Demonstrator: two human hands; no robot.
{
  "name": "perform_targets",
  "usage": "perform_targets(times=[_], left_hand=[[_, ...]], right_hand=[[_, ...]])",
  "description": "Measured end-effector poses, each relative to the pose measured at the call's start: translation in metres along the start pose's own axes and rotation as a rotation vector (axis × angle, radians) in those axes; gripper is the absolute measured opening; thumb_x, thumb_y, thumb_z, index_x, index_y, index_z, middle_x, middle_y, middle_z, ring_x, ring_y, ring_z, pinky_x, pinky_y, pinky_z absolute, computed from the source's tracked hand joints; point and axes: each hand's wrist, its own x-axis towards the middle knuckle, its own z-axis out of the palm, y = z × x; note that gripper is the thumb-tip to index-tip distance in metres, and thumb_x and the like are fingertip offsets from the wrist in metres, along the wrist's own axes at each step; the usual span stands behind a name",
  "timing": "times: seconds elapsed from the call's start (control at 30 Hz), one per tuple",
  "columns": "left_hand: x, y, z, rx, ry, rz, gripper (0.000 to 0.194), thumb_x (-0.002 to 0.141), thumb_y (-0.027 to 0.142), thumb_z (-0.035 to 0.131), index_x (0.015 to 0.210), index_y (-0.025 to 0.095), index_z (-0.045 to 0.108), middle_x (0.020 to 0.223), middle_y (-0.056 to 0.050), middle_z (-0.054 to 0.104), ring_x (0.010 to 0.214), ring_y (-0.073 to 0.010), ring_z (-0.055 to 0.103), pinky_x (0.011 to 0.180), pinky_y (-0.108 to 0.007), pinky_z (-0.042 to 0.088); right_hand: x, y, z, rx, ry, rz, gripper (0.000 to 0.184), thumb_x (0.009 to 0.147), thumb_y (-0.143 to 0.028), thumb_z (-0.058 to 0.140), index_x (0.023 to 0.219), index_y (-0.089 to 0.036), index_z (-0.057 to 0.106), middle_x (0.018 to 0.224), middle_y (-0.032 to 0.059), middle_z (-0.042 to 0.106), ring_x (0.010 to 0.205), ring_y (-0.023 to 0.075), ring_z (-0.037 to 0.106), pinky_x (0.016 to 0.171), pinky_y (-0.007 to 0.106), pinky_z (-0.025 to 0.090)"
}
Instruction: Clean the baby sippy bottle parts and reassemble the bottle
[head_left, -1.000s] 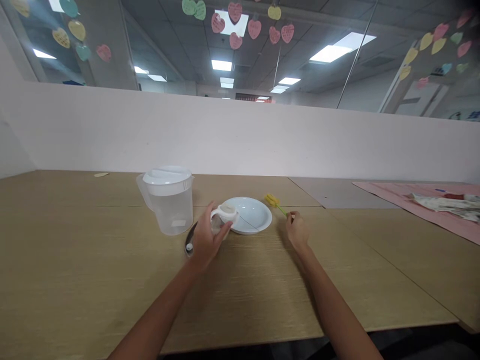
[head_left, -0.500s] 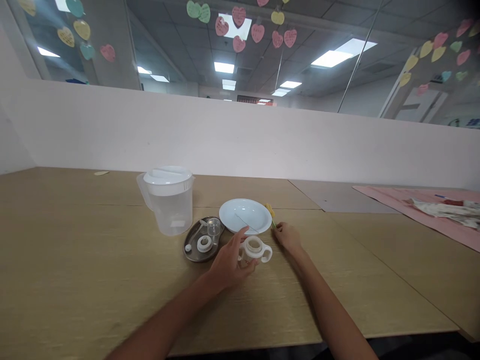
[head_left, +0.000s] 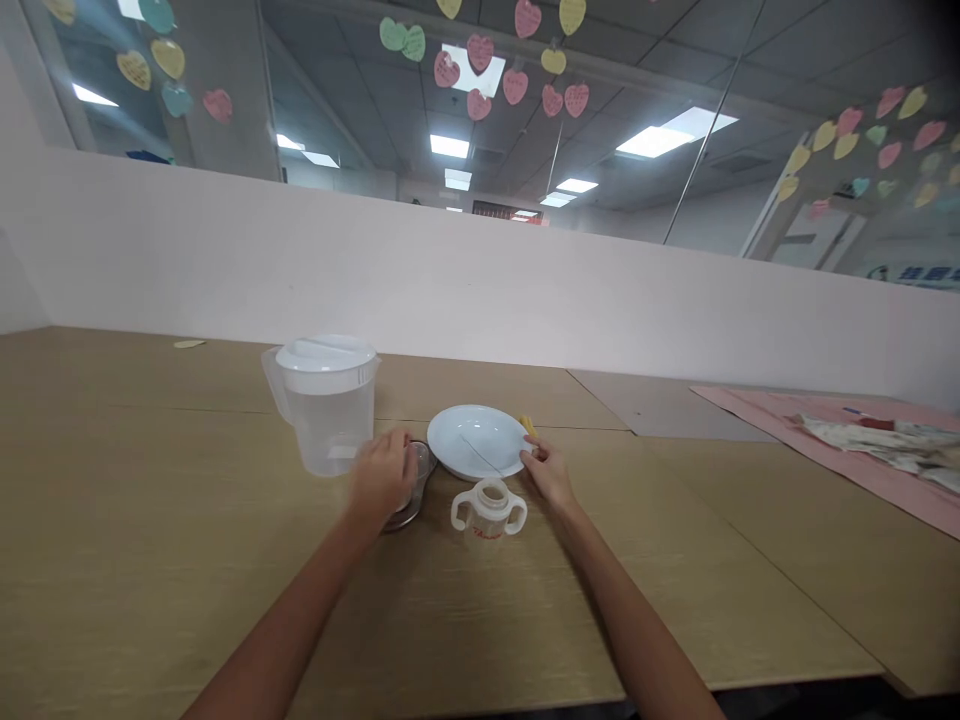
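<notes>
My left hand (head_left: 380, 472) reaches down over a small kidney-shaped metal tray (head_left: 406, 519), fingers curled and closed. It hides most of the tray, and what the fingers hold cannot be made out. Beside them a clear plastic cover (head_left: 421, 457) shows in the tray. My right hand (head_left: 548, 472) pinches the right rim of a white plate (head_left: 469, 432) with thumb and fingers. Just behind those fingers a yellow item (head_left: 528, 426) peeks out, partly hidden. Between the hands a two-handled baby bottle (head_left: 489, 510) stands upright, lidless, with red print on its front.
A clear lidded pitcher (head_left: 330, 410) stands left of the tray. A thin straw-like rod (head_left: 482, 455) lies in the plate. To the right, a pink cloth (head_left: 757, 420) bears crumpled white fabric (head_left: 855, 440). A low white wall (head_left: 450, 290) rises behind the wooden table (head_left: 675, 580).
My left hand has let go of the baby bottle and moved left onto the tray. My right hand has shifted from the yellow item's lower end to the plate's rim. The view has tilted slightly.
</notes>
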Motion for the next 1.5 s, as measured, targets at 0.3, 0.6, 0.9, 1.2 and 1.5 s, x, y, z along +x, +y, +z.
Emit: perform_targets(times=[0.3,0.6,0.9,1.2,1.5], left_hand=[[0.004,-0.037,0.014,0.191,-0.435,-0.068,0.026,0.072,0.006,0.046,0.085,0.017,0.067,0.093,-0.011,0.066,0.09,-0.0234,0.059,0.074,-0.031,0.041],[0.006,-0.031,0.004,0.266,-0.451,-0.044,0.022,0.076,0.015,0.045,0.077,0.014,0.067,0.079,-0.016,0.067,0.087,-0.0291,0.059,0.073,-0.035,0.04],[0.009,0.0,-0.022,0.306,-0.359,-0.136,0.029,0.082,0.011,0.036,0.101,0.012,0.059,0.082,-0.014,0.066,0.078,-0.0281,0.064,0.059,-0.03,0.04],[0.017,0.013,-0.028,-0.329,0.037,-0.284,0.03,0.087,0.028,0.039,0.101,0.015,0.061,0.092,-0.01,0.069,0.084,-0.023,0.064,0.071,-0.03,0.045],[0.008,0.045,-0.009,-1.212,-0.086,-0.323,0.037,0.073,0.044,0.059,0.091,0.012,0.066,0.09,-0.009,0.07,0.089,-0.0223,0.063,0.081,-0.033,0.048]], right_hand=[[0.0,-0.006,-0.009,-0.006,-0.068,0.116,0.049,0.062,-0.027,0.057,0.108,-0.011,0.062,0.049,-0.0073,0.042,0.038,0.0071,0.035,0.039,0.021,0.03],[-0.017,-0.035,-0.009,-0.619,-0.032,-0.269,0.035,0.084,-0.04,0.044,0.082,-0.019,0.072,0.078,0.0079,0.063,0.079,0.0194,0.054,0.073,0.03,0.038],[-0.027,-0.051,-0.001,-0.513,-0.36,-0.427,0.04,0.091,-0.042,0.035,0.077,-0.017,0.063,0.075,0.0015,0.064,0.078,0.0147,0.055,0.084,0.032,0.035],[-0.028,-0.046,0.004,-0.323,-0.426,-0.346,0.04,0.084,-0.047,0.048,0.067,-0.018,0.07,0.077,0.0049,0.067,0.084,0.0191,0.06,0.078,0.03,0.043],[-0.018,-0.042,-0.003,-0.064,-0.217,-0.185,0.029,0.069,-0.041,0.065,0.086,-0.017,0.07,0.092,0.0094,0.069,0.092,0.0211,0.061,0.084,0.033,0.043]])
